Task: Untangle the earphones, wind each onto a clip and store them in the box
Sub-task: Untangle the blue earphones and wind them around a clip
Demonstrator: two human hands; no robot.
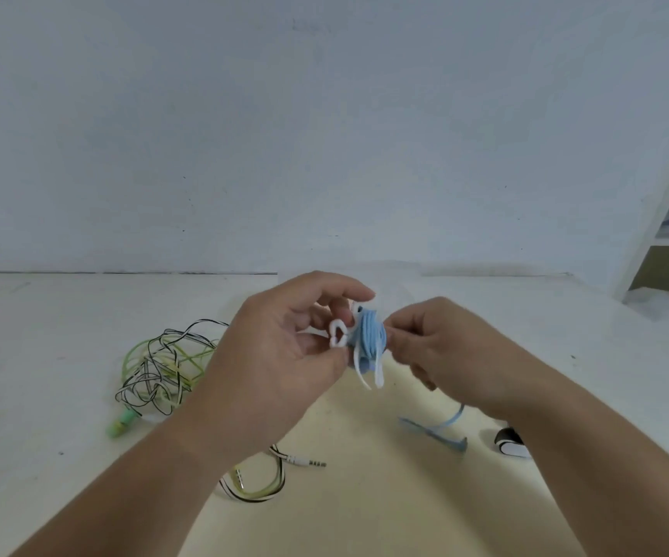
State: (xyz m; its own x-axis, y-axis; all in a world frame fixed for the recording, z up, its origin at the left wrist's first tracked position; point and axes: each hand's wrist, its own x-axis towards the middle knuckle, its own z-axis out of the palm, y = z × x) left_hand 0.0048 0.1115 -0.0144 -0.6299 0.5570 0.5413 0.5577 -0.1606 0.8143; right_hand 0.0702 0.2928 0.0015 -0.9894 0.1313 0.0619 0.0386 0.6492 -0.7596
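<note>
White surface (43, 335) with a cream-toned area (385, 516) across its near middle. A plain pale wall (284, 134) stands behind, meeting the surface along a straight edge. White shelf frame (666, 203) at far right; contents too blurred to identify.
</note>
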